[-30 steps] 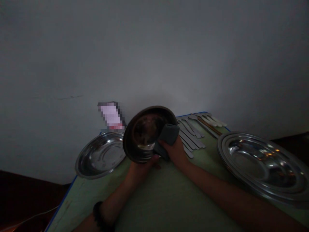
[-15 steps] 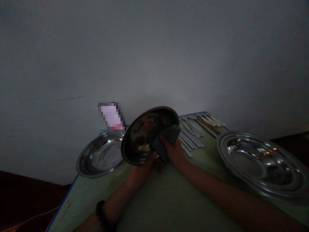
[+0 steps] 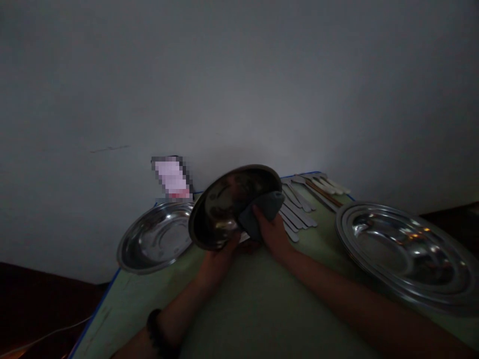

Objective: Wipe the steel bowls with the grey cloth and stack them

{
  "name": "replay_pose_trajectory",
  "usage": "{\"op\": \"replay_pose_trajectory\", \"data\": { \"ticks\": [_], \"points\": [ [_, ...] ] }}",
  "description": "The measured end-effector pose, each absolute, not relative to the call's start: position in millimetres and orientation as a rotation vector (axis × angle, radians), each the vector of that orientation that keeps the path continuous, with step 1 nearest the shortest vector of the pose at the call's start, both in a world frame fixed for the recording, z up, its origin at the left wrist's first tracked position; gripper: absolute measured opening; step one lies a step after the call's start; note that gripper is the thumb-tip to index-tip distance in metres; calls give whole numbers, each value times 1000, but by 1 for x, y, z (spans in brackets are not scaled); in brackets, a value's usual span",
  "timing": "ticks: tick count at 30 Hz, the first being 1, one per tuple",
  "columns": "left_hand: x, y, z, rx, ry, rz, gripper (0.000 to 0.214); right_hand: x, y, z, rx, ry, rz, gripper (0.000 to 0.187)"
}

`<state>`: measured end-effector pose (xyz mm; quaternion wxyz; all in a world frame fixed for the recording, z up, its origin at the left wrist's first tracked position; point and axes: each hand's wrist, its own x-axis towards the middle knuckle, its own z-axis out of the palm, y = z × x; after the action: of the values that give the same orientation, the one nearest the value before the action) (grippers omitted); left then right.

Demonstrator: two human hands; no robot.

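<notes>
A shiny metal basin (image 3: 220, 204) is held tilted above the table, its inside turned toward me. My left hand (image 3: 220, 254) grips its near rim, thumb on the inner side and the other fingers mostly hidden beneath. In my right hand (image 3: 273, 234) is a dark grey cloth (image 3: 262, 212), pressed against the right side of the basin around the rim. A second metal basin (image 3: 160, 237) lies on the table just left of the held one, partly covered by it.
Stacked metal basins (image 3: 396, 249) stand on the green table (image 3: 232, 314) at the right. Behind my right hand lie several metal utensils (image 3: 299, 217), brown chopsticks (image 3: 324, 193) and white-handled pieces (image 3: 333, 186). A phone with a blurred screen (image 3: 172, 177) leans on the wall (image 3: 239, 85).
My right hand and the cloth have shifted slightly right and up along the basin. The basin has tipped a little, and my left hand stays at its near rim.
</notes>
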<state>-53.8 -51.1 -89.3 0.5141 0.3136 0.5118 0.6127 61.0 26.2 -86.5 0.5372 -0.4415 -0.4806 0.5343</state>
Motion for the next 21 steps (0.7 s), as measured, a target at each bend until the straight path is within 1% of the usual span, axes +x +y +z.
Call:
{"op": "replay_pose_trajectory", "data": {
  "ticks": [2,5,7,11,16,18,21],
  "points": [
    [-55,-49,-88,727,1177,1432,41,60,26,-87,-1038,-1196,1253,34],
    [-53,-54,-81,743,1210,1353,45,61,29,-90,-1021,-1185,1250,36],
    [-50,-60,-74,748,1326,1387,50,61,31,-93,-1017,-1134,1262,40],
    [-46,-67,-67,852,1636,1456,51,61,32,-94,-986,-1043,1332,44],
    [-48,-63,-76,937,1462,1183,59,60,27,-91,-999,-1194,1309,36],
    [-49,-61,-80,982,1449,1140,61,60,26,-90,-990,-1269,1293,33],
    [-48,-61,-77,937,1531,1165,60,60,28,-93,-962,-1238,1308,36]
  ]
}}
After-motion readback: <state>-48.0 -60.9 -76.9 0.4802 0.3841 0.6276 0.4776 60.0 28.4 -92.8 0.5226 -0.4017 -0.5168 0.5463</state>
